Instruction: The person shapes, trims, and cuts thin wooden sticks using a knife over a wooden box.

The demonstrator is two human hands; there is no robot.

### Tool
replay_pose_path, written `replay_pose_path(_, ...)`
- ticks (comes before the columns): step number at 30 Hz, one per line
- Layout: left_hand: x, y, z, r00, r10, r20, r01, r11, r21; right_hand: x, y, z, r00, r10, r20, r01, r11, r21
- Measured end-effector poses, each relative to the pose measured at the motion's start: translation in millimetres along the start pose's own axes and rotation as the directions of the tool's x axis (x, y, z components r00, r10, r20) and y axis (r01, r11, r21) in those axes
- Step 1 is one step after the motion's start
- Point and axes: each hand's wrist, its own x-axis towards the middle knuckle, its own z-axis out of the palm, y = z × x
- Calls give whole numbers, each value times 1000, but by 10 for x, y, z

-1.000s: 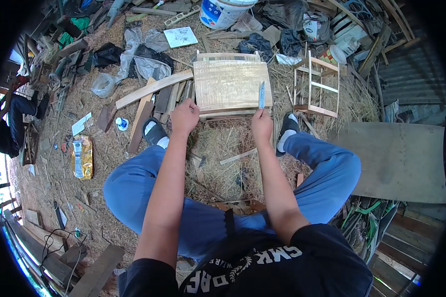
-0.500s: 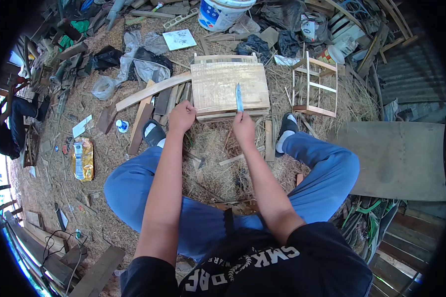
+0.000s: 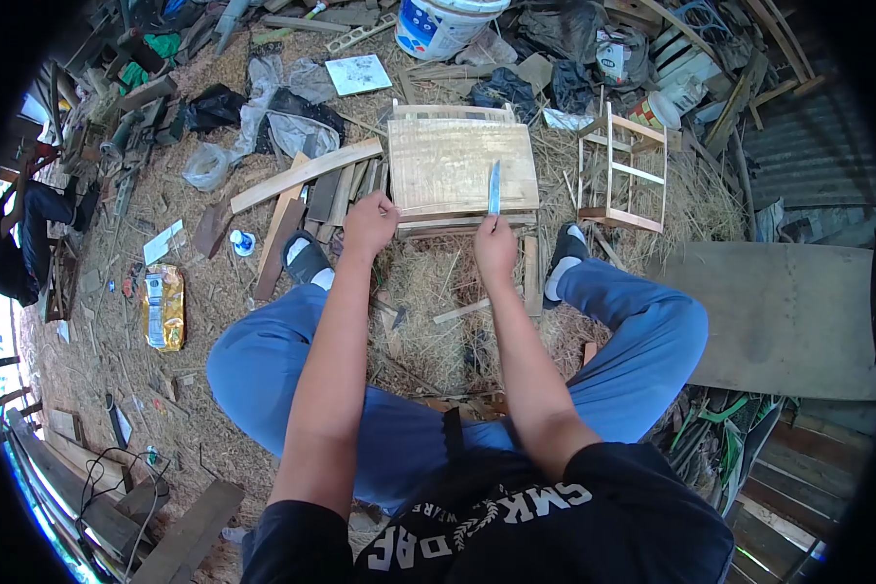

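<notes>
Knife work looks to be on: the right hand (image 3: 496, 249) grasps the knife (image 3: 495, 187), blade over the wooden board's (image 3: 448, 161) near right part. Left hand (image 3: 369, 226) at its near left corner, grip's hold unclear; the next stroke calls for steadiness.

Premises appear to be a rough, cluttered woodworking shed. Grounds for finding: dry, strawlike litter (image 3: 214, 380) underfoot, timber offcuts (image 3: 325, 197) in a heap, an open wooden frame (image 3: 638, 173), and a knife (image 3: 494, 185) held at a low wooden platform (image 3: 448, 161). Corrugated sheeting (image 3: 808, 161) lines one side; a bucket (image 3: 440, 29) and crumpled bags (image 3: 504, 90) lie at the far edge.
</notes>
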Motion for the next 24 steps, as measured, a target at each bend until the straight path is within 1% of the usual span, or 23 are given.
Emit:
replay_pose_path(2, -3, -3, -15, 1000, 9, -19, -8, 999, 41, -160, -44, 263, 997, 8, -81, -8, 1000, 8)
replay_pose_path(3, 4, 6, -49, 1000, 9, -24, -8, 999, 44, -238, -130, 368, 1000, -7, -17, 6, 999, -53)
replay_pose_path(4, -4, 1, -95, 1000, -28, -3, 28, 998, 63, -234, -154, 343, 1000, -9, -15, 8, 999, -45)
replay_pose_path(5, -15, -9, -139, 998, -65, 20, 63, 994, 84, -222, -152, 281, 998, -43, 37, 43, 999, -22)
replay_pose_path(6, -13, -20, -147, 998, -63, 19, 61, 994, 91, -204, -168, 188, 993, -77, 86, 77, 997, 3)
replay_pose_path(7, -3, -19, -122, 999, -40, 36, 40, 999, 20, -136, -111, 106, 988, -74, 133, 79, 997, -28)
replay_pose_path(8, 0, -23, -85, 998, -17, 54, 20, 998, -54, -58, -59, 61, 989, -70, 130, 75, 997, -28)
replay_pose_path(10, 41, -1, 1, 1000, 1, 29, 0, 999, -44, 76, 48, 19, 999, 29, -42, -30, 1000, -5)
replay_pose_path(11, 28, 1, 31, 1000, 20, 2, -20, 999, -29, 52, 87, 60, 995, 58, -76, -59, 998, -10)
replay_pose_path(12, 9, 22, 11, 1000, 16, -1, -16, 999, -32, -57, 35, 167, 996, 54, -73, -55, 998, -13)
replay_pose_path(14, -12, 94, -116, 997, -64, 47, 61, 996, 60, -323, -90, 386, 996, -76, 42, 76, 997, 14)
replay_pose_path(15, -13, 46, -119, 997, -64, 42, 61, 996, 65, -331, -101, 372, 992, -40, 117, 44, 998, -39)
replay_pose_path(17, 15, -51, -127, 993, -92, 75, 93, 996, -11, -229, -83, 252, 990, -59, 131, 62, 998, -23)
replay_pose_path(18, 41, -69, -99, 994, -86, 72, 86, 996, -6, -154, -25, 195, 987, -74, 144, 77, 997, -19)
replay_pose_path(19, 48, -55, -30, 999, -25, 26, 26, 999, -33, -60, 22, 153, 995, -59, 87, 58, 998, 14)
replay_pose_path(20, 35, -55, 42, 999, 30, -19, -32, 998, -60, -19, 51, 189, 995, -57, 87, 56, 998, 11)
replay_pose_path(21, 47, -63, 97, 1000, 8, -12, -9, 995, -104, -13, 57, 207, 999, 34, 34, -35, 999, 25)
replay_pose_path(22, 24, -43, 91, 1000, 6, -5, -6, 994, -107, -47, 22, 210, 992, 125, -19, -124, 991, 44)
replay_pose_path(23, 11, -25, 54, 1000, 7, 7, -6, 998, -58, -192, -47, 298, 998, 28, -54, -23, 996, 91)
replay_pose_path(24, 21, -1, 3, 1000, 9, 10, -8, 1000, -7, -290, -115, 370, 998, 23, -52, -18, 996, 93)
